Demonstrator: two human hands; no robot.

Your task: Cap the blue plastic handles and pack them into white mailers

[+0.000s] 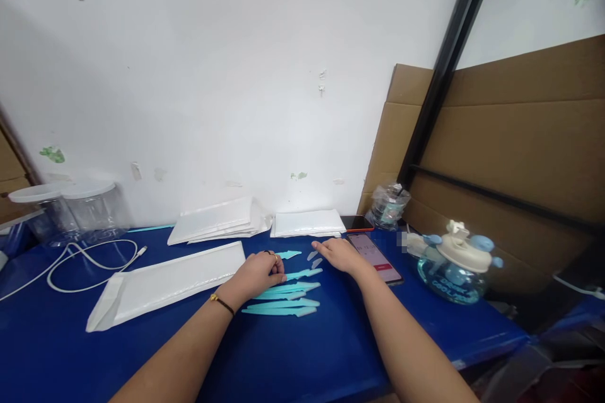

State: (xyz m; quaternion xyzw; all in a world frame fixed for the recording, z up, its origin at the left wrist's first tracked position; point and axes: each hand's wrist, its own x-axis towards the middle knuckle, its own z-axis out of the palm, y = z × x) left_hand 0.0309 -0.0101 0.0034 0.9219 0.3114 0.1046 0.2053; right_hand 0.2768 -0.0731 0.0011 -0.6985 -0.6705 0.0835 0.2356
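Observation:
Several light-blue plastic knife-shaped pieces [283,295] lie side by side on the blue table [293,359]. My left hand [258,274] rests on top of them with its fingers curled down, pressing them flat; it wears a ring and a thin bracelet. My right hand [341,254] lies just right of them, fingers stretched toward two small pale pieces [314,259] and another blue piece [288,254]. A white padded mailer [165,283] lies open-ended to the left of my left hand.
Two stacks of white mailers [217,219] [308,223] sit by the wall. A phone [375,256] lies right of my right hand, a second phone [357,222] behind. A blue water jug [456,264], clear jars [70,208], a white cable [89,259] and cardboard [510,145] surround the area.

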